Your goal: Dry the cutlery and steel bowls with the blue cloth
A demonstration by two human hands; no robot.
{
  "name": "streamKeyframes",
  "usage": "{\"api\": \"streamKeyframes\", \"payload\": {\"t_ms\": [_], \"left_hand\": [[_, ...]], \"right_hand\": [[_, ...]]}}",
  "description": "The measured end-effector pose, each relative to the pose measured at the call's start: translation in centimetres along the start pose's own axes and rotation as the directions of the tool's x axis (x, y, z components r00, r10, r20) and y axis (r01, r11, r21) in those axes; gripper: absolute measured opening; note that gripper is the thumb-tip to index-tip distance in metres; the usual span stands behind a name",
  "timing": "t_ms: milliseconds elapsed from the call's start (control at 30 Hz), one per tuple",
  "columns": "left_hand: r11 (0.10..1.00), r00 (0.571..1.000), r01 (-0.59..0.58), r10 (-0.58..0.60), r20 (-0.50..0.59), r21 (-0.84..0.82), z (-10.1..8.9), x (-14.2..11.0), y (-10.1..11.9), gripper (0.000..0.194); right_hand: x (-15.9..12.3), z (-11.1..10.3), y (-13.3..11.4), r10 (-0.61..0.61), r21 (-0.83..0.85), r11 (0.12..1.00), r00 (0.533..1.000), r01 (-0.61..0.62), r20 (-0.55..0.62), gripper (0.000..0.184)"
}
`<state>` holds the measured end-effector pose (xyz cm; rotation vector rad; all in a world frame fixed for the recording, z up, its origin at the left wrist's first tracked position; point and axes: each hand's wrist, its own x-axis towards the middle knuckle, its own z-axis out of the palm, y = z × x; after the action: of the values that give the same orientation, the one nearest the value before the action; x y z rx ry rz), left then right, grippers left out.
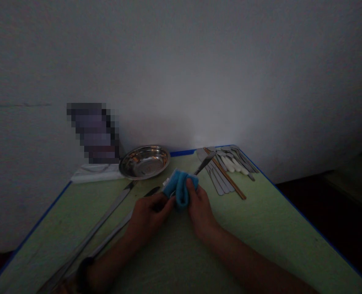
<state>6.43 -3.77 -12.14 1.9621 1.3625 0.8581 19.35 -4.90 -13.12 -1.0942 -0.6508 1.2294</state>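
A folded blue cloth (pixel 182 192) with a white edge is held over the middle of the table. My right hand (pixel 201 208) is closed on its right side, thumb pressed on top. From the far side of the cloth sticks the blade-like end of a metal utensil, which looks like a table knife (pixel 206 161); the cloth hides its middle. My left hand (pixel 152 210) is closed in a pinch at the cloth's near left, where a bit of metal shows between the fingers. The exact grip there is partly hidden.
On the green table (pixel 260 237) a steel bowl (pixel 146 163) stands at the back left. Chopsticks (pixel 225 173), flat-handled cutlery (pixel 220 185) and white-handled cutlery (pixel 234 163) lie at the back right. Two long metal utensils (pixel 99 222) lie left. A wall is behind.
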Motion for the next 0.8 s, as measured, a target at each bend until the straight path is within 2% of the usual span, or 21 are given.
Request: {"api": "streamKeyframes", "payload": {"t_ms": [167, 300, 467, 600, 700, 800], "left_hand": [[1.0, 0.998, -0.012, 0.012, 0.064, -0.011, 0.1, 0.0, 0.2, 0.041], [0.999, 0.996, -0.012, 0.015, 0.083, -0.041, -0.1, -0.1, 0.3, 0.04], [0.998, 0.979, -0.041, 0.049, 0.198, -0.041, -0.1, -0.5, 0.4, 0.041], [0.996, 0.938, -0.079, 0.086, 0.335, -0.033, 0.0, -0.8, 0.8, 0.039], [0.998, 0.924, -0.034, 0.05, 0.38, -0.048, 0.2, -0.7, 1.0, 0.038], [0.999, 0.935, -0.041, 0.042, 0.353, -0.012, 0.4, -0.6, 0.9, 0.04]], "right_hand": [[0.2, -0.1, 0.2, 0.004, 0.043, 0.999, 0.999, -0.006, 0.053, 0.034], [0.8, -0.4, -0.1, -0.012, 0.06, 0.998, 0.999, 0.009, 0.042, 0.032], [3.5, -2.1, -2.2, -0.098, 0.152, 0.982, 0.993, 0.108, -0.068, 0.032], [4.6, -3.1, -3.5, -0.14, 0.225, 0.959, 0.979, 0.172, -0.15, 0.027], [4.1, -2.9, -2.6, -0.155, 0.144, 0.973, 0.974, 0.18, -0.168, 0.032], [3.3, -2.2, -1.0, -0.173, 0.024, 0.984, 0.973, 0.179, -0.151, 0.037]]}}
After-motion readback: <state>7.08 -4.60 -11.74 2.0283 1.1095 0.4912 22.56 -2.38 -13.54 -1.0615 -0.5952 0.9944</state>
